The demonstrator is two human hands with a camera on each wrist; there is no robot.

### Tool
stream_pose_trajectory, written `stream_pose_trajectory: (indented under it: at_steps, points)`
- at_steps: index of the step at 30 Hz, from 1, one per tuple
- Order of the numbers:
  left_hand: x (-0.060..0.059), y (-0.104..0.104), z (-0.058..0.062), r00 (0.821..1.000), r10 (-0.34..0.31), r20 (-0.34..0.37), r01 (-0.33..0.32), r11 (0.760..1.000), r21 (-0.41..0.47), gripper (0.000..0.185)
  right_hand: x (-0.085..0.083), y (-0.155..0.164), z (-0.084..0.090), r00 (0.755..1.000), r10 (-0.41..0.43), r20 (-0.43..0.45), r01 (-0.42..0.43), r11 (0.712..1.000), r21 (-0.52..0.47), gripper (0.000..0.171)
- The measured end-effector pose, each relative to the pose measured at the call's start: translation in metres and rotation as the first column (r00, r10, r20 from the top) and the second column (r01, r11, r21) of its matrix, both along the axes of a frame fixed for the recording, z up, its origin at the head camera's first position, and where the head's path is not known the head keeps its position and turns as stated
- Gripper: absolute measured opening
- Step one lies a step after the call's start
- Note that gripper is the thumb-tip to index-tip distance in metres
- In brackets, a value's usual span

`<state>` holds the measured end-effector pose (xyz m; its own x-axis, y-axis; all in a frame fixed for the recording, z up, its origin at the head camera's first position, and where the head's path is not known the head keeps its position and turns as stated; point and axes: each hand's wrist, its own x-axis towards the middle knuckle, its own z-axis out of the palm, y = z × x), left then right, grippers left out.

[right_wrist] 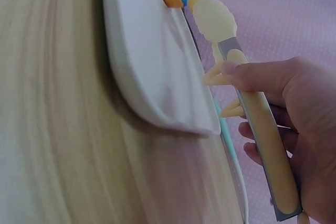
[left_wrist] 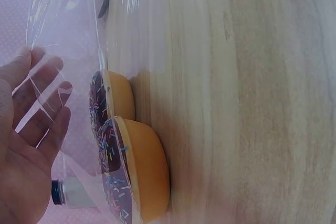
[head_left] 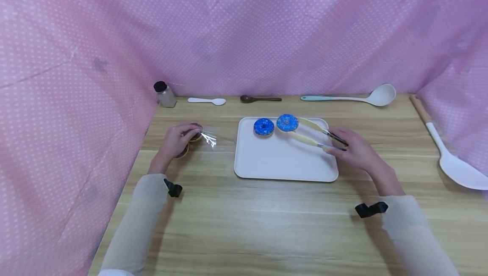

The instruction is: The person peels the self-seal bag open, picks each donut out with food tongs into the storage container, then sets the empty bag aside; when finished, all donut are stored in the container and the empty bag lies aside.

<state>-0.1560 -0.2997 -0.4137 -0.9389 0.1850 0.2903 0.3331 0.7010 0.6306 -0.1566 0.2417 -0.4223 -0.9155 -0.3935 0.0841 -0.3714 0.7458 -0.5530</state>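
1. While the right hand [head_left: 356,149] squeezes the tongs [head_left: 318,136] around a blue doughnut [head_left: 287,122] at the far edge of the white tray [head_left: 282,170], the grip looks shallow: the tips catch the ring from the side, and in my judgement a small easing of the fingers could let it drop or roll off the rim onto the table [head_left: 267,225].
2. A second blue doughnut [head_left: 264,127] lies on the tray just beside the held one. If the tongs swing left, they could knock it or smear its icing.
3. The left hand [head_left: 177,138] rests on a clear bag [head_left: 207,138] well to the left of the tray. The left wrist view shows the fingers [left_wrist: 47,108] fairly straight behind the film, pressing rather than pinching it, so the bag could slide or fold shut.
4. Two chocolate doughnuts [left_wrist: 134,166] sit in the bag, standing on edge against the table in that view. Pressure from the palm could squash their sprinkled tops against the film.
5. The tongs' handle juts past the palm in the right wrist view; a twist of the wrist could lever the tips apart.
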Motion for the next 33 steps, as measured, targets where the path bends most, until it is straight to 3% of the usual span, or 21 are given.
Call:
stream_pose_trajectory:
  at_steps: [7,15,26,33]
  points:
    - [0.0,0.0,-0.001,1.0,0.002,-0.001,-0.002,1.0,-0.005,0.016,0.003,0.006,-0.006,0.999,-0.025,0.043,0.024,0.999,0.023,0.068]
    - [0.0,0.001,0.0,1.0,0.007,0.002,-0.007,1.0,-0.02,0.016,0.003,0.005,-0.005,0.999,-0.035,0.036,0.033,0.998,0.063,0.068]
    - [-0.002,0.002,0.002,1.0,0.01,-0.005,-0.011,0.999,-0.031,0.017,0.002,0.003,0.004,0.998,-0.028,0.056,0.02,0.989,0.147,0.069]
    - [-0.003,0.003,0.003,1.0,0.015,-0.009,-0.015,1.0,-0.019,0.016,0.003,0.005,0.016,1.0,-0.014,0.0,0.014,0.994,0.106,0.07]
